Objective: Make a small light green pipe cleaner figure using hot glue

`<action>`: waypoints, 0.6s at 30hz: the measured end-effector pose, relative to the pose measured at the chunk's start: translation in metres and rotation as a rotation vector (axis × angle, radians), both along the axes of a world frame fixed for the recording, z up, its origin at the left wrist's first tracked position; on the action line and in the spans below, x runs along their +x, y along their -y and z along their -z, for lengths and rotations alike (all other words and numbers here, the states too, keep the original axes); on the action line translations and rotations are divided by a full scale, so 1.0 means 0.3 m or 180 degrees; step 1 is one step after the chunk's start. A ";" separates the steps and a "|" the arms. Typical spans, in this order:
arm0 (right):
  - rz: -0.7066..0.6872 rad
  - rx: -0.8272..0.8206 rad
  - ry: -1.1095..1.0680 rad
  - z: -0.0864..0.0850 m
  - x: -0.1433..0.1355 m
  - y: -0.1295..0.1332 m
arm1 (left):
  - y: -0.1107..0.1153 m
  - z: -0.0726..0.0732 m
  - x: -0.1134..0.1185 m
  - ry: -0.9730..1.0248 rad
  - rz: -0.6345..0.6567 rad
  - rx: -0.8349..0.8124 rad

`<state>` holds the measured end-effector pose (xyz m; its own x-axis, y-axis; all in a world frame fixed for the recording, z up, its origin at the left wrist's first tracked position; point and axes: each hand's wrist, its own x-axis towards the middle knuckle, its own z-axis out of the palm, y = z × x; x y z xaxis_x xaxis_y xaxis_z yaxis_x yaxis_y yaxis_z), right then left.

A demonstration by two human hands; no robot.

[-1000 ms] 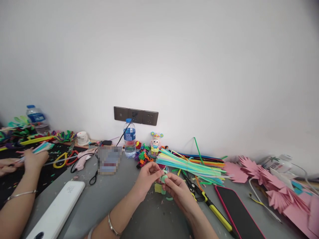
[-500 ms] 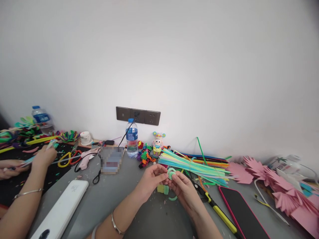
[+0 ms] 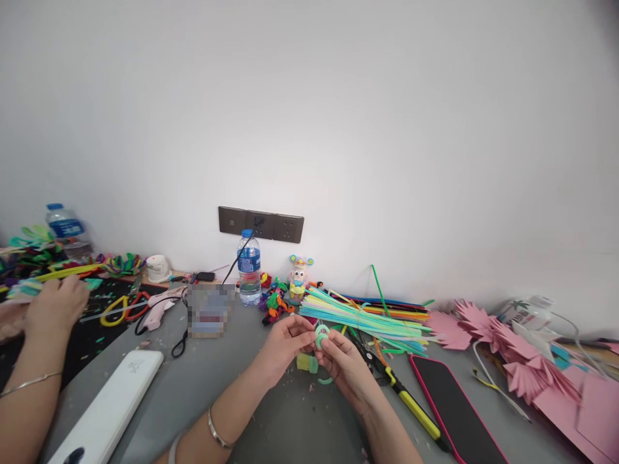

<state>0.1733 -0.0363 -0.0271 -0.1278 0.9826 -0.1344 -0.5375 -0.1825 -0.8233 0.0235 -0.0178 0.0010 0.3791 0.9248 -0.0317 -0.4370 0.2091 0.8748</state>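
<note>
My left hand (image 3: pixel 285 346) and my right hand (image 3: pixel 344 364) meet over the grey table, fingers pinched on a small light-green curled piece (image 3: pixel 321 335). The piece looks like a ring or coil between the fingertips of both hands. Just beneath them lie a yellow and green rolled piece (image 3: pixel 306 363) and a pale green curved strip (image 3: pixel 325 380). Behind my hands rests a bundle of pastel pipe cleaners (image 3: pixel 367 319), and a small figure with round eyes (image 3: pixel 298 281) stands near its left end.
Yellow-handled pliers (image 3: pixel 416 409) and a red-edged phone (image 3: pixel 457 406) lie at right, by pink folded paper (image 3: pixel 536 367). Leftward are a water bottle (image 3: pixel 249 274), a pink glue gun (image 3: pixel 157 312), a white long device (image 3: pixel 113 403) and another person's hand (image 3: pixel 58 303).
The view has shifted slightly, so most things appear farther left. The other person's hands have moved left and nearer each other. My hands keep their pinch on the green piece.
</note>
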 end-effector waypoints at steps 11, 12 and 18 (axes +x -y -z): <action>-0.0164 0.0029 -0.0097 0.000 0.000 0.000 | -0.003 0.012 -0.004 -0.0070 0.0253 -0.0038; -0.0159 0.0013 -0.0113 0.003 0.000 -0.001 | -0.003 0.010 -0.005 -0.0084 0.0265 -0.0055; -0.0167 -0.0049 -0.0173 0.009 -0.001 -0.005 | -0.001 0.013 -0.004 -0.0125 0.0275 -0.0093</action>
